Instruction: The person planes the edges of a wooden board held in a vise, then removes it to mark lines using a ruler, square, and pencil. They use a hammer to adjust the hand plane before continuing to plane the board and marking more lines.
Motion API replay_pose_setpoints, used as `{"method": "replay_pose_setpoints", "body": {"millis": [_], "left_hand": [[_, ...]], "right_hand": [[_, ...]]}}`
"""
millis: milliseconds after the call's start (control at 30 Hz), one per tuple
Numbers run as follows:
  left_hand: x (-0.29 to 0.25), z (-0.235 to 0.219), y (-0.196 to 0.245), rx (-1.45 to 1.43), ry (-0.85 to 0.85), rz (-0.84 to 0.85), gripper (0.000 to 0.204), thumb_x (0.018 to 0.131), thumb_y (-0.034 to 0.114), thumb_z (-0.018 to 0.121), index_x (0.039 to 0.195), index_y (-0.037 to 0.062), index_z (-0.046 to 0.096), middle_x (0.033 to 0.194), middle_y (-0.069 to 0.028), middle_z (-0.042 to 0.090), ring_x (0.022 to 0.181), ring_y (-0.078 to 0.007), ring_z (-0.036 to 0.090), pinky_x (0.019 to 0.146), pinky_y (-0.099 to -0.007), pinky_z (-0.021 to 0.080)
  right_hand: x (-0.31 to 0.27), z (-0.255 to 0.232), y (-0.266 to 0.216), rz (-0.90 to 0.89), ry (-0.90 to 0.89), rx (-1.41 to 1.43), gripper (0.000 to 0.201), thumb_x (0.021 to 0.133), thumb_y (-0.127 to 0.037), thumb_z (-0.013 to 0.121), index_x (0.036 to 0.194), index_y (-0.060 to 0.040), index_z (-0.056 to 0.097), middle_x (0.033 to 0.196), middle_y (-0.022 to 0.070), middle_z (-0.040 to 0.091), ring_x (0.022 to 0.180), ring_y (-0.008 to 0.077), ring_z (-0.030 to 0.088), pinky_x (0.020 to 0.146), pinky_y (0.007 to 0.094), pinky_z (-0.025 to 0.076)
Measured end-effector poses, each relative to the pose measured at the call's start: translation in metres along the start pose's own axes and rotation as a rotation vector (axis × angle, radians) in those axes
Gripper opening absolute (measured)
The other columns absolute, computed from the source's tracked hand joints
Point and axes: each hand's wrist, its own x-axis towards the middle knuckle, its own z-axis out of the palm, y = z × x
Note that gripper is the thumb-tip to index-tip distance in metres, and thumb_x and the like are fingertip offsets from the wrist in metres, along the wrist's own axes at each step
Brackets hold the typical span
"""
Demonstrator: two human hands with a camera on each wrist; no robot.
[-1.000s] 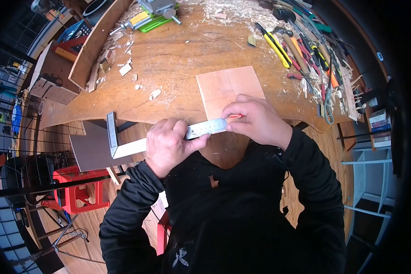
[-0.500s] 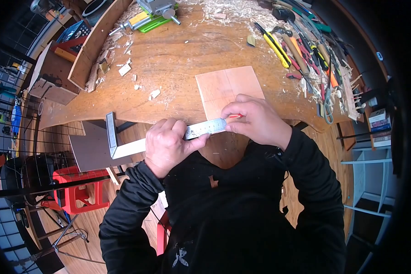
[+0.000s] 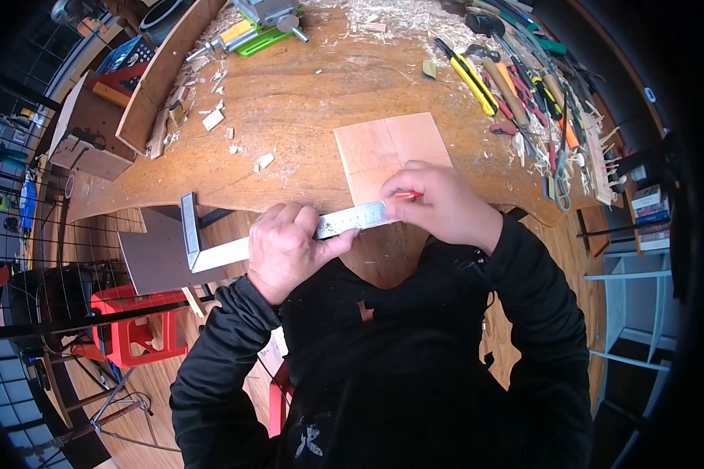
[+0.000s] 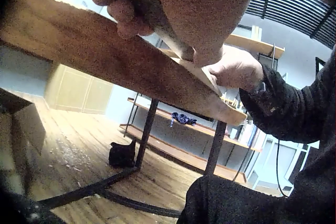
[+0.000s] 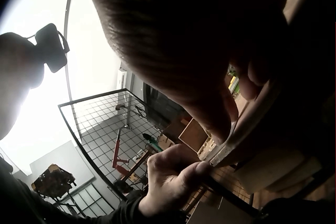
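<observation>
My left hand [image 3: 285,244] grips the steel blade of a try square [image 3: 220,255] at the table's front edge, fingers over the top and thumb along the near side. The square's stock [image 3: 189,227] sticks out to the left, past the edge. At the blade's right end, my right hand [image 3: 450,205] pinches a red pencil [image 3: 408,195], its fingertips slightly blurred. Just beyond lies a flat square wooden board [image 3: 395,144] with crossing pencil lines; the right hand covers its near right corner. In the right wrist view the left thumb [image 5: 197,171] presses close to the right fingers.
Wood shavings and chips [image 3: 266,161] are scattered over the wooden table [image 3: 305,102]. A yellow utility knife [image 3: 473,82] and several hand tools lie at the right. A green-based vise [image 3: 270,27] stands at the back. A red stool [image 3: 137,324] is on the floor, lower left.
My right fingers have shifted slightly, and the red pencil now shows more, tilted differently above the blade's end. The left hand and the try square have hardly moved.
</observation>
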Motion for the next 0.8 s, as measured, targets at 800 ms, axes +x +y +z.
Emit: {"method": "replay_pose_setpoints", "body": {"millis": [800], "left_hand": [[0.001,-0.001,-0.001,-0.008,0.011,0.021,0.054,0.071,0.04,0.095,0.062,0.0065,0.054,0.058,-0.0109,0.053,0.054,-0.0305,0.061,0.051,-0.0401,0.049]], "right_hand": [[-0.03,0.027,-0.01,0.174,0.35,0.591,0.048,0.112,-0.04,0.055,0.087,-0.0016,0.068,0.072,0.0007,0.058,0.068,0.0078,0.054,0.064,0.0257,0.043]]}}
